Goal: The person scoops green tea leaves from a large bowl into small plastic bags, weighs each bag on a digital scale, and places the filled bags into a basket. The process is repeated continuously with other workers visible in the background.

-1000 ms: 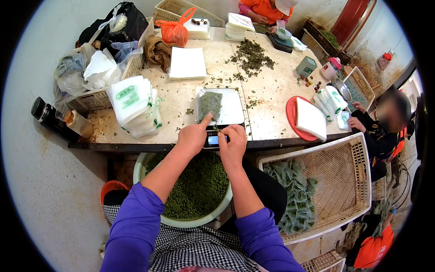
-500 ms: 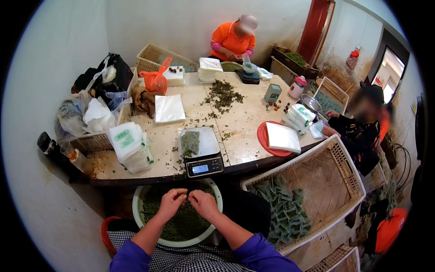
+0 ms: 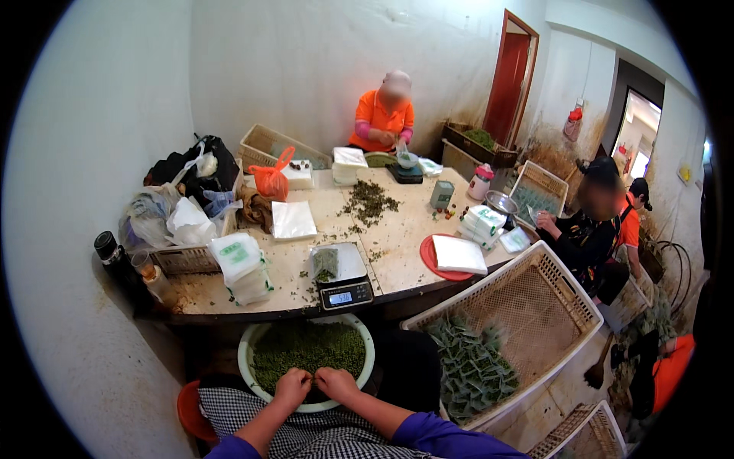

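Note:
A pale green basin (image 3: 246, 359) full of small green grains (image 3: 306, 356) stands in front of me. Over its near side, my left hand (image 3: 293, 387) and my right hand (image 3: 336, 384) almost meet. Fingers and thumb are pinched on each; whatever they hold is too small to make out. Beyond the basin, a digital scale (image 3: 346, 297) with a lit display sits at the table's near edge. On its plate lies a clear plastic bag (image 3: 325, 265) partly filled with green bits.
Bags of green product (image 3: 470, 371) fill part of a large plastic crate (image 3: 562, 306) at my right. Stacks of plastic bags (image 3: 241, 268) and scattered dry bits (image 3: 369, 200) lie on the table (image 3: 397, 264). One co-worker (image 3: 386, 115) sits across, another (image 3: 596, 222) at the right.
My hands have drawn back from the basin's middle toward its near rim, fingertips still close together. The view has shifted, and the scale's reading differs. The co-worker at right has raised their hands.

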A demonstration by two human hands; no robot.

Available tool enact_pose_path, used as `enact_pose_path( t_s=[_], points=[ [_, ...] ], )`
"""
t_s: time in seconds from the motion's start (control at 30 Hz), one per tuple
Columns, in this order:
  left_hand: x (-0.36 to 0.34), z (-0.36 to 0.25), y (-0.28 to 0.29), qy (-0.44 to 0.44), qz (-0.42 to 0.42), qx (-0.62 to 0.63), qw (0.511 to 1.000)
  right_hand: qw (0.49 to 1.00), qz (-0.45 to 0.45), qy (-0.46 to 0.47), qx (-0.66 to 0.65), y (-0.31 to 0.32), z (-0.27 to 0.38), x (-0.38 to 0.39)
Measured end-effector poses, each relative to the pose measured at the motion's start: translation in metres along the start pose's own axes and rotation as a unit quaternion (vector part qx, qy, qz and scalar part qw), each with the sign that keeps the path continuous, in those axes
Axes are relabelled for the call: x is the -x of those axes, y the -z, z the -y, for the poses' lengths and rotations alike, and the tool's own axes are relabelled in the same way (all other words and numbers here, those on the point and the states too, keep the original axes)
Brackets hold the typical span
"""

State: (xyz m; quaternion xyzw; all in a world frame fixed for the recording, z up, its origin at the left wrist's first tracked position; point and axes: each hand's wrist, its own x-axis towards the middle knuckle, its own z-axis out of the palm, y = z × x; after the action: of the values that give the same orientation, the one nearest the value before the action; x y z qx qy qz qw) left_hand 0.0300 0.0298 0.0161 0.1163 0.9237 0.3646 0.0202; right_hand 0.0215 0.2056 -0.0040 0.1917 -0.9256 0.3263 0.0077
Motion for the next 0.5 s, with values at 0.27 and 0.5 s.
enact_pose_path(
  t_s=[0.27, 0.5],
  points=[
    [0.032, 0.004, -0.003, -0.002, -0.043, -0.086, 0.995, 0.998, 0.056, 0.042, -0.006, 0.009, 0.021, 0.007],
    [0.034, 0.003, -0.004, -0.03, -0.083, -0.07, 0.994, 0.998, 0.053, 0.011, -0.012, 0.012, 0.026, 0.009]
  ],
)
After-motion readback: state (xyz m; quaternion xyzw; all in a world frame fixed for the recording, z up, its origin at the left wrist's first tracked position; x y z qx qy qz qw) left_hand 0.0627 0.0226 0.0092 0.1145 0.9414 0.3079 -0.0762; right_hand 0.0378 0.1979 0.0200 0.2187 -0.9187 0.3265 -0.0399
